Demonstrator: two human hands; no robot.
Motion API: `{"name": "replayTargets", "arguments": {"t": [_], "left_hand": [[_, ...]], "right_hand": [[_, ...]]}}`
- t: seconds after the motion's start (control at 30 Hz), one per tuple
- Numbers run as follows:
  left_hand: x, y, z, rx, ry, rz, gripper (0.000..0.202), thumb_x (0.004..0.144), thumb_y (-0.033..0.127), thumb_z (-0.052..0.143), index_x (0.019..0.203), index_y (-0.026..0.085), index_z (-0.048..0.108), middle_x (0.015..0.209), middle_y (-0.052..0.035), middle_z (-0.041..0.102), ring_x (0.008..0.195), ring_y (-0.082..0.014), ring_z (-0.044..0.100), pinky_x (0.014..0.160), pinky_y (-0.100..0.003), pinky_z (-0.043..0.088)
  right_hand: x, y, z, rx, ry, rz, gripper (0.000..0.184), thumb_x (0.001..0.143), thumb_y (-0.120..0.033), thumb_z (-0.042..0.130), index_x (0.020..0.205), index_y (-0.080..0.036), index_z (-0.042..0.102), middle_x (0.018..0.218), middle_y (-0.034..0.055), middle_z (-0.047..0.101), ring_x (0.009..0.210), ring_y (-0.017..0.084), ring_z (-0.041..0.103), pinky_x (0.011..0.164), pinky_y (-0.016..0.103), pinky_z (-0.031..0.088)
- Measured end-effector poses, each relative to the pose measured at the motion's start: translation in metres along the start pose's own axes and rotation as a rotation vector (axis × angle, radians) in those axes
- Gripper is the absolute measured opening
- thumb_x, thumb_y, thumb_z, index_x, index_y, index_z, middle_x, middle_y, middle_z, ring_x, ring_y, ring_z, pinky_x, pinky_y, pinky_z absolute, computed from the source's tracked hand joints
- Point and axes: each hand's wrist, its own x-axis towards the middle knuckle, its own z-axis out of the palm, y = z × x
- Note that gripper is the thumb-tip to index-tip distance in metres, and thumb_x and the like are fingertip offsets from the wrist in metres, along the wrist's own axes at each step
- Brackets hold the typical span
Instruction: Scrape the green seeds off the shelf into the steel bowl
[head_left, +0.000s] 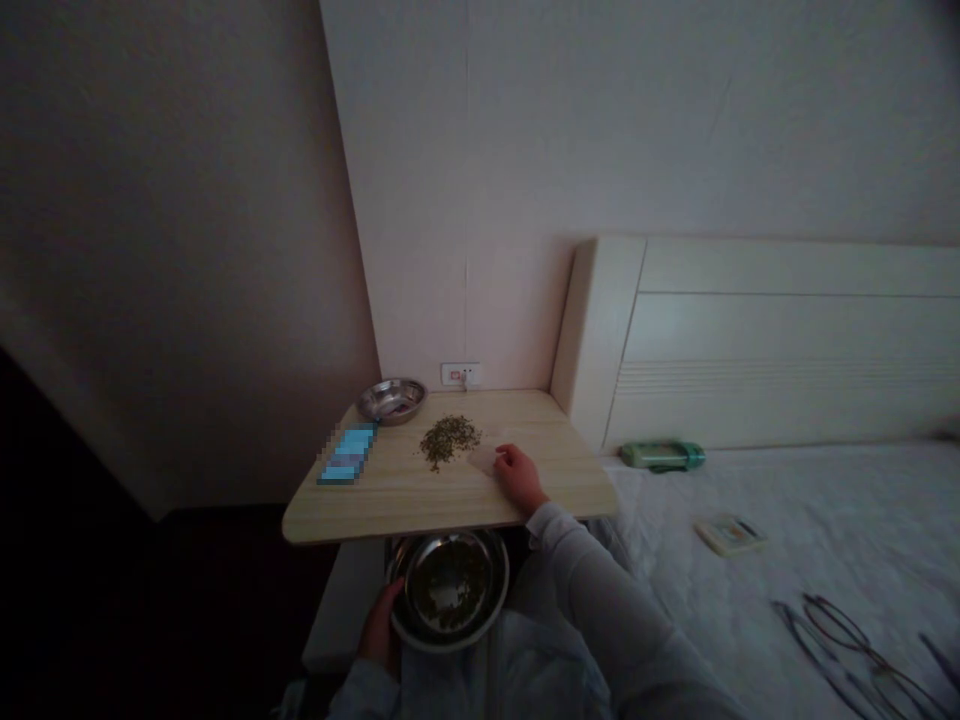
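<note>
My left hand (381,625) is closed on the rim of a steel bowl (501,590), held below the table's front edge at my lap. Small dark bits lie scattered on the bowl's shiny bottom. Over the right part of the wooden table (375,510), my right hand (517,475) has its fingers curled together. A faint pale, see-through patch shows at its fingertips; I cannot make out what it is. Just left of that hand lies a loose pile of small greenish-brown grains (448,440), apart from the fingers.
A second steel bowl (392,400) stands at the table's back left, with a blurred-out phone-like blue screen (347,455) in front of it. On the wall is a socket (460,375). The bed (675,620) at right bears a green bottle (661,456), a small flat box (729,534) and a cable (847,630).
</note>
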Motion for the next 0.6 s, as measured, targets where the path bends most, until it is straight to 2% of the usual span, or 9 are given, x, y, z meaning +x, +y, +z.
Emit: {"name": "replayTargets", "arguments": {"t": [0.17,0.37,0.6], "left_hand": [[0.0070,-0.0004,-0.0033,0.009,0.029,0.037,0.012,0.071,0.014,0.048,0.070,0.016,0.059,0.070,-0.0048,0.067,0.083,-0.0210,0.061,0.074,-0.033,0.047],[0.0069,0.0006,-0.0087,0.009,-0.009,0.060,0.013,0.072,0.013,0.047,0.071,0.016,0.060,0.069,-0.0044,0.067,0.085,-0.0190,0.060,0.076,-0.031,0.046],[0.0101,-0.0014,-0.0062,0.033,-0.021,-0.004,0.020,0.071,0.020,0.046,0.081,0.014,0.062,0.069,-0.0073,0.067,0.083,-0.0224,0.060,0.073,-0.036,0.047]], "right_hand": [[0.0001,-0.0003,0.0016,0.023,0.001,-0.008,0.024,0.071,-0.019,0.041,0.089,-0.017,0.057,0.066,0.0010,0.059,0.060,0.012,0.051,0.056,0.022,0.036],[-0.0008,-0.0025,0.0001,0.012,0.008,0.010,0.024,0.071,-0.020,0.042,0.089,-0.017,0.057,0.065,0.0010,0.058,0.060,0.012,0.051,0.056,0.022,0.036],[-0.0009,-0.0024,-0.0004,-0.005,0.015,0.015,0.025,0.071,-0.019,0.042,0.090,-0.017,0.057,0.067,0.0007,0.059,0.061,0.011,0.051,0.057,0.022,0.036]]}}
